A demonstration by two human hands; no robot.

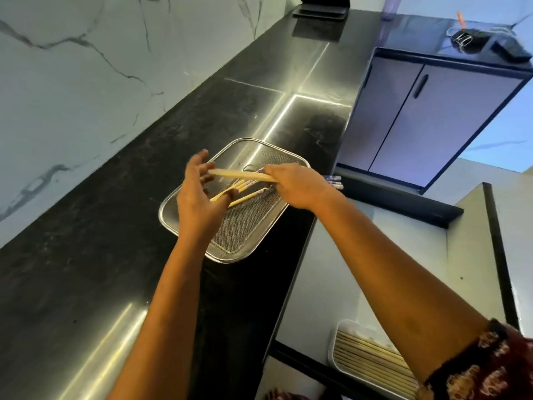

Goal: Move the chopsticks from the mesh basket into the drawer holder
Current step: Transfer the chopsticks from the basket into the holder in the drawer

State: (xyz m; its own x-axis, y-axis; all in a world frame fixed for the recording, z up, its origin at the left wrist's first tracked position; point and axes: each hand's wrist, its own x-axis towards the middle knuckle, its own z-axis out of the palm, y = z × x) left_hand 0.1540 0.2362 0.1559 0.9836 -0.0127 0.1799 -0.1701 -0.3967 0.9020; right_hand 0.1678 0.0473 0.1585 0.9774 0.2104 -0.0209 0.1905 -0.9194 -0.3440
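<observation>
Chopsticks (239, 175) in a small bunch are up in the air, just over the mesh basket (173, 223). The right hand (294, 184) holds them, its fingers (272, 171) curled tight round the bunch. The painted ends stick out behind that hand. The pale ends point to the left hand (199, 194). Its fingers (202, 157) are spread wide and hold nothing. The pale ends reach those fingers, but I cannot tell if they touch.

Some loose chopsticks (245, 194) lie flat in the basket, under the bunch. The left thumb is just beside them.

The basket sits on the black shiny table (86, 255), near its edge. A white wall (72, 67) with dark lines is past the table.

Low on the right, the white drawer holder (336, 342) has more sticks (372, 359) lying in rows. The right arm partly hides it. A dark patterned sleeve (490, 365) is on that arm. A grey cabinet (418, 116) with two doors stands far off.
</observation>
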